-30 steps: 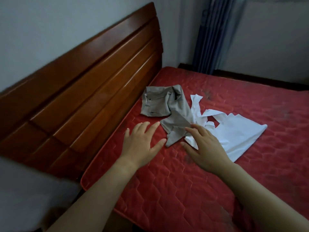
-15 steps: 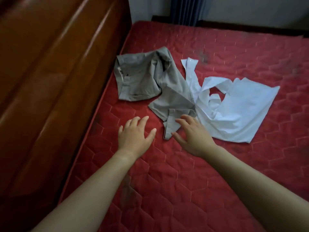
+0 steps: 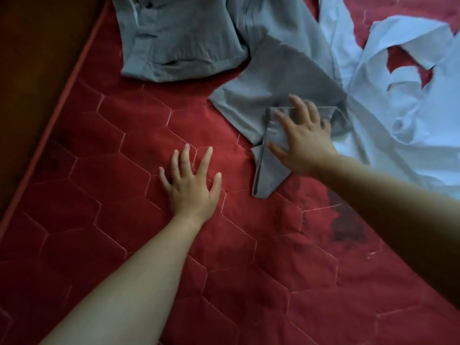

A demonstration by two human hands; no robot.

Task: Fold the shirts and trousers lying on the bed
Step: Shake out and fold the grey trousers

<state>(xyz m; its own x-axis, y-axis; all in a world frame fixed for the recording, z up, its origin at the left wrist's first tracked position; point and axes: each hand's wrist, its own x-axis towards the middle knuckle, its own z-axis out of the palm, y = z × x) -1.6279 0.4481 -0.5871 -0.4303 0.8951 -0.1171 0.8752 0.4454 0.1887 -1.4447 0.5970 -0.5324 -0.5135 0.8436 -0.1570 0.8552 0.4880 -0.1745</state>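
Note:
Crumpled grey trousers (image 3: pixel 199 41) lie at the top of the red quilted mattress (image 3: pixel 249 257), one leg end reaching down toward me. My right hand (image 3: pixel 302 138) hovers or rests on that leg end with fingers spread; it grips nothing that I can see. My left hand (image 3: pixel 191 185) lies flat on the bare mattress, fingers apart, left of the trouser leg and not touching it. A rumpled white shirt (image 3: pixel 403 100) lies to the right, partly overlapped by the grey cloth.
The dark wooden headboard (image 3: pixel 32 70) runs along the left edge of the mattress. A dark stain (image 3: pixel 346 227) marks the mattress below my right forearm.
The view has dropped and closed in on the clothes. My right hand has reached further onto the grey trouser leg; my left hand has settled flat on the mattress.

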